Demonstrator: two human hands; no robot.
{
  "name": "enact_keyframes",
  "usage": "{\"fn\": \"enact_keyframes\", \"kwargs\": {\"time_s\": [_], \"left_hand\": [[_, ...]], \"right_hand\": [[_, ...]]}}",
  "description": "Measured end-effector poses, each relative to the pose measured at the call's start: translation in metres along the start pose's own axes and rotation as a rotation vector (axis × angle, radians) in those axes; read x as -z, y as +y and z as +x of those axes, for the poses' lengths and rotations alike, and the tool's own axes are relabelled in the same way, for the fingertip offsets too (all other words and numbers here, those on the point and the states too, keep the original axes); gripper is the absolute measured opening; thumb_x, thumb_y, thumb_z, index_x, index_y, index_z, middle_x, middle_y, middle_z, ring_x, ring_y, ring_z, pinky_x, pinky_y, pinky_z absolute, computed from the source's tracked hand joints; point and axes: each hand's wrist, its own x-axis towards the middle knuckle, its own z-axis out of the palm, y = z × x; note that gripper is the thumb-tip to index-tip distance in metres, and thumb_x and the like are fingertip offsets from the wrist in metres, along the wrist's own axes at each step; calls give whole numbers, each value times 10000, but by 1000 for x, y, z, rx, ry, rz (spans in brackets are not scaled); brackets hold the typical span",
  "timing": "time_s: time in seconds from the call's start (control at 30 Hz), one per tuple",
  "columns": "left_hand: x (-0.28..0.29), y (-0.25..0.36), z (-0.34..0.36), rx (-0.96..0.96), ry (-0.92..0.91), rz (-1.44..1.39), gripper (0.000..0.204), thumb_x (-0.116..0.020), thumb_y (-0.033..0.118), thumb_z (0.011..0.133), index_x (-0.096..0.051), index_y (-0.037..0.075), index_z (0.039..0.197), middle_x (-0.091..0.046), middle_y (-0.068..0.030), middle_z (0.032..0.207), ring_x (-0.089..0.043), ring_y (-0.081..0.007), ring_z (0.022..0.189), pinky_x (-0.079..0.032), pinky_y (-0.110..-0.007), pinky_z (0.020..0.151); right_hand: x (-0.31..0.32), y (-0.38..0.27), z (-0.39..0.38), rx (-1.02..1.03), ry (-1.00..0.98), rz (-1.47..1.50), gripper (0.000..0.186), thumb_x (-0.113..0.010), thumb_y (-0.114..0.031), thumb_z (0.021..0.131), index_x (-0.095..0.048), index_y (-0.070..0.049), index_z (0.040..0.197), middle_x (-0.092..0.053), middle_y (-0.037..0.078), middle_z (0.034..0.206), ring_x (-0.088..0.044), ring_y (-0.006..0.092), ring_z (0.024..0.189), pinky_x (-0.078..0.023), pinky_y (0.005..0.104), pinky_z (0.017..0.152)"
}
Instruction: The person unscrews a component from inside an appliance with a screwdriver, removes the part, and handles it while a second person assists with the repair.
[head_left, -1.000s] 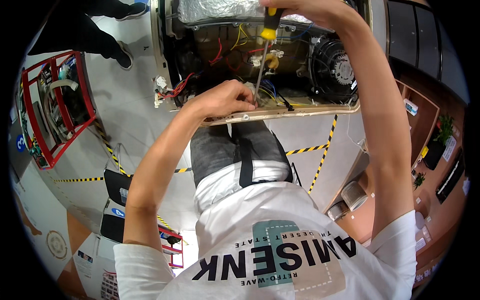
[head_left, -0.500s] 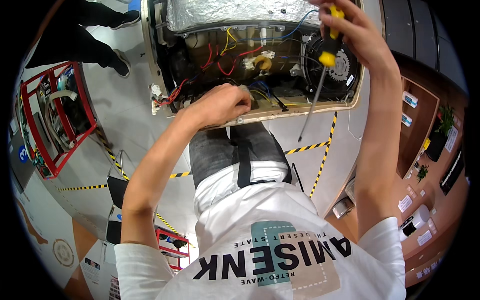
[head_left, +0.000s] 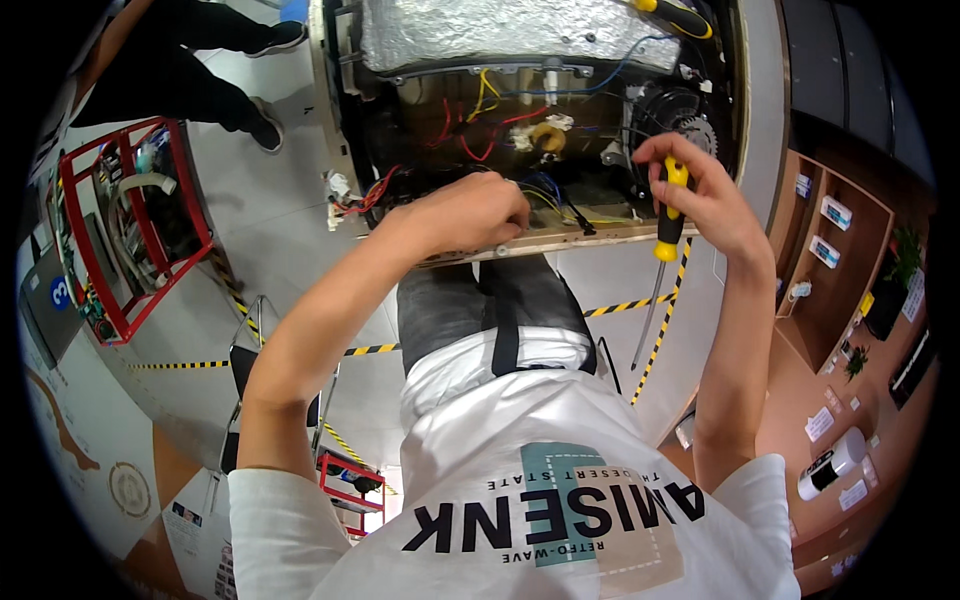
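Note:
My right hand (head_left: 712, 200) grips the yellow and black handle of a screwdriver (head_left: 668, 228) beside the front right corner of an opened appliance cabinet. The long metal shaft points down and toward me, outside the cabinet, with its tip touching nothing I can see. My left hand (head_left: 470, 212) rests at the cabinet's front edge (head_left: 560, 243), fingers curled inward; whatever lies beneath them is hidden. Inside the appliance are red and yellow wires (head_left: 483, 100), a tan ring-shaped part (head_left: 546, 138), a round black fan-like part (head_left: 660, 115) and a silver foil-covered block (head_left: 510, 35).
Another yellow and black handled tool (head_left: 685, 18) lies at the cabinet's far right. Red-framed racks (head_left: 130, 225) stand on the left, near a person's legs (head_left: 215, 100). Black and yellow tape (head_left: 630, 302) marks the floor. A wooden shelf unit (head_left: 835, 260) is at the right.
My right hand has come down toward me with the screwdriver, uncovering the other tool at the far right. The left hand keeps its place at the front edge. The view has shifted slightly.

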Motion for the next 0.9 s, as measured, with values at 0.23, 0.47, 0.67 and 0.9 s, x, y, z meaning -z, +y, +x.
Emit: {"fn": "enact_keyframes", "kwargs": {"time_s": [0.23, 0.47, 0.67, 0.9], "left_hand": [[-9, -7, 6, -4, 14, -11, 159, -620, 129, 846, -637, -28, 863, -650, -207, 816, -642, -376, 801, -493, -445, 727], [-13, -22, 7, 91, -148, -92, 298, -567, 292, 986, -596, -2, 1022, -640, -200, 926, -632, -340, 865, -493, -424, 757], [-16, -24, 11, 152, -257, 5, 360, -534, 325, 1003, -617, -24, 974, -640, -257, 937, -628, -408, 898, -491, -468, 779], [-8, -17, 17, 144, -250, -11, 293, -588, 263, 936, -653, -16, 995, -698, -195, 944, -674, -338, 896, -511, -430, 772]], "right_hand": [[-10, 11, -8, -60, -42, -9, 300, -598, -48, 847, -601, -59, 1148, -498, 3, 925, -482, 85, 841, -412, 226, 741], [-21, 26, -15, -2, -82, -118, 289, -597, -57, 814, -605, -49, 1103, -575, 61, 949, -543, 142, 850, -463, 286, 754], [-28, 38, -22, 91, -55, -367, 275, -587, -83, 852, -607, -51, 1125, -597, 136, 1007, -605, 281, 943, -491, 365, 816], [-23, 28, -46, 49, -4, -374, 312, -592, -109, 838, -601, -59, 1146, -593, 161, 1035, -600, 320, 999, -484, 398, 879]]}}
